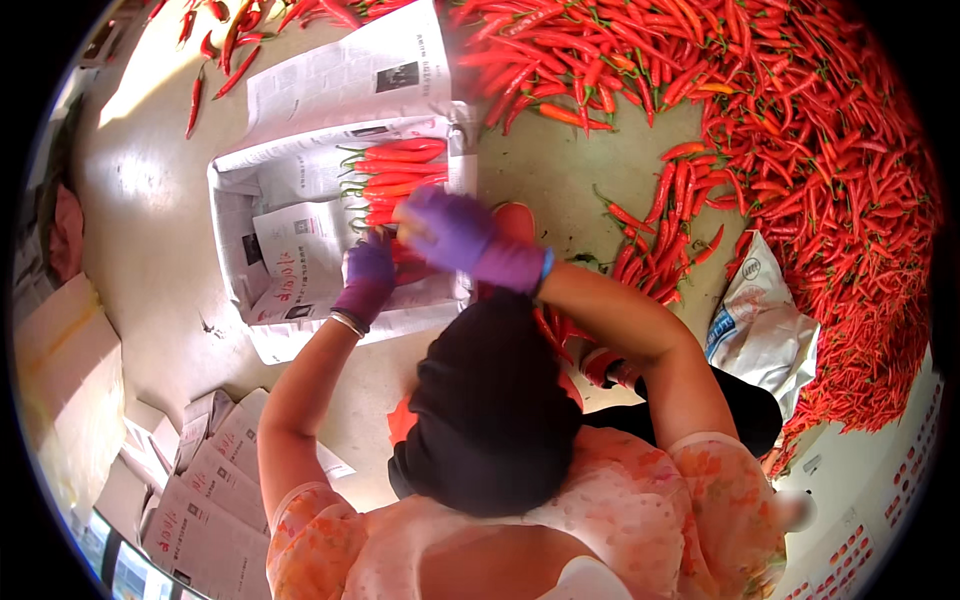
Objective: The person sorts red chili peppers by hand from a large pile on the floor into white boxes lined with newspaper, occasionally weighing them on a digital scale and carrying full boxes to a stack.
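Observation:
My left hand [369, 268], in a purple glove, is at the stem ends of the lowest peppers in a newspaper-lined box [229, 262]. Over the box's right part is my right hand [450, 232], also gloved in purple, motion-blurred, fingers bent above the peppers. Whether either hand grips a pepper cannot be made out. Long red chili peppers [397, 166] lie side by side in the box, green stems to the left; the hands partly cover the lower ones. A newspaper flap [337, 82] spreads beyond the box's far edge.
A large heap of red chili peppers [840, 187] covers the floor at the right, with a smaller cluster [667, 232] nearer. A white woven sack [765, 322] lies against the heap. Newspapers [217, 495] are at the lower left, below a pale box [67, 337]. A dark-covered head [495, 405] fills the lower centre.

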Available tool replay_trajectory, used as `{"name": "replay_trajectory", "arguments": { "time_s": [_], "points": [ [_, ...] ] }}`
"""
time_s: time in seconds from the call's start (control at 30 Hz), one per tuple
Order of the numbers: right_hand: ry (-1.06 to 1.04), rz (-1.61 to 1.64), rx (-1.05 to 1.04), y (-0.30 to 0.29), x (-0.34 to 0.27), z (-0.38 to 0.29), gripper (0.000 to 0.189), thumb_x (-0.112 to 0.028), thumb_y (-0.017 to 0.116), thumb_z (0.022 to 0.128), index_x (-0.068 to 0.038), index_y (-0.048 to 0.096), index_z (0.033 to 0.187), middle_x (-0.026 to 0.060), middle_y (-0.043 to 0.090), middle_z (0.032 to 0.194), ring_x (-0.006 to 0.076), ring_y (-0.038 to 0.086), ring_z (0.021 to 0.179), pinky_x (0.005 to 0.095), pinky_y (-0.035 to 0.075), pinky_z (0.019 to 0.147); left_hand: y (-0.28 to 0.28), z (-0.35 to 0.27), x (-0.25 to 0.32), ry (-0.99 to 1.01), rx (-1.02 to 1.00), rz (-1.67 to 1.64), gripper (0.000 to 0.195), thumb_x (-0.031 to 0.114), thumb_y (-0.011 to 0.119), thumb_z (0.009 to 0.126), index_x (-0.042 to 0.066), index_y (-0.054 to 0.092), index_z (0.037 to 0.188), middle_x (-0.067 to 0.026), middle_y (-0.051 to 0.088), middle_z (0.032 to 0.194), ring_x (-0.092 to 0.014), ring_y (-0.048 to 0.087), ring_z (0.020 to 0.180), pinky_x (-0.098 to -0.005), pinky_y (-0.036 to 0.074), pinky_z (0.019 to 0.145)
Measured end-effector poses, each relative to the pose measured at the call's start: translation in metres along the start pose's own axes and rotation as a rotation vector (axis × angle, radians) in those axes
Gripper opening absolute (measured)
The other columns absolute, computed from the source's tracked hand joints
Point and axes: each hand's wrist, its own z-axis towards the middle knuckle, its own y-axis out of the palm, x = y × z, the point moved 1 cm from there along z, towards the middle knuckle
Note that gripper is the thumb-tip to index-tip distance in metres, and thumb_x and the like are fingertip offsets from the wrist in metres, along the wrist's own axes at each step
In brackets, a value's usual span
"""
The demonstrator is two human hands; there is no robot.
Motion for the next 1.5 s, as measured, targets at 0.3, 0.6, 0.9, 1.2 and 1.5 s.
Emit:
{"name": "replay_trajectory", "arguments": {
  "time_s": [0.3, 0.6, 0.9, 1.2, 1.5],
  "points": [
    [0.631, -0.799, 0.226, -0.078, 0.227, -0.033, 0.016, -0.017, 0.052, 0.073, -0.007, 0.052, 0.085, 0.0130, 0.054, 0.086, 0.0330, 0.055, 0.076, 0.0413, 0.045, 0.064, -0.041, -0.005, 0.029, 0.084, -0.106, 0.285, 0.064, 0.037, 0.057, 0.073, 0.003, 0.035, 0.121, -0.0146, 0.045, 0.112, -0.024, 0.056, 0.083, -0.0350, 0.046, 0.069],
    [0.582, 0.157, -0.291, -0.079, 0.179, -0.157, 0.030, -0.031, 0.057, 0.074, -0.003, 0.053, 0.082, 0.0102, 0.058, 0.071, 0.0219, 0.055, 0.055, 0.0342, 0.042, 0.054, -0.090, -0.027, 0.029, 0.102, 0.097, 0.082, 0.054, 0.022, 0.056, 0.073, 0.001, 0.037, 0.118, -0.0161, 0.046, 0.111, -0.030, 0.054, 0.088, -0.0385, 0.045, 0.072],
    [0.725, -0.683, 0.376, -0.156, 0.258, -0.071, 0.035, -0.025, 0.057, 0.072, -0.010, 0.048, 0.102, 0.0137, 0.054, 0.091, 0.0333, 0.055, 0.076, 0.0427, 0.045, 0.064, -0.169, 0.000, 0.140, 0.526, 0.467, -0.433, 0.046, 0.006, 0.056, 0.072, 0.001, 0.043, 0.115, -0.0180, 0.050, 0.108, -0.033, 0.052, 0.092, -0.0375, 0.044, 0.076],
    [1.001, 0.559, 0.370, -0.084, 0.214, -0.218, 0.016, -0.017, 0.055, 0.079, -0.003, 0.053, 0.086, -0.0007, 0.052, 0.069, 0.0089, 0.045, 0.051, 0.0237, 0.038, 0.048, -0.136, 0.055, 0.214, 0.718, 0.292, -0.348, 0.049, 0.021, 0.058, 0.071, 0.004, 0.043, 0.114, -0.0153, 0.049, 0.110, -0.032, 0.048, 0.098, -0.0397, 0.040, 0.081],
    [0.976, -0.224, 0.533, -0.149, 0.183, -0.293, 0.042, -0.033, 0.055, 0.075, -0.004, 0.049, 0.105, 0.0192, 0.050, 0.100, 0.0323, 0.051, 0.094, 0.0402, 0.042, 0.077, -0.019, 0.053, 0.247, 1.249, 0.073, 0.145, 0.036, 0.022, 0.053, 0.066, 0.012, 0.053, 0.101, -0.0103, 0.047, 0.111, -0.029, 0.039, 0.108, -0.0396, 0.035, 0.084]
  ]
}}
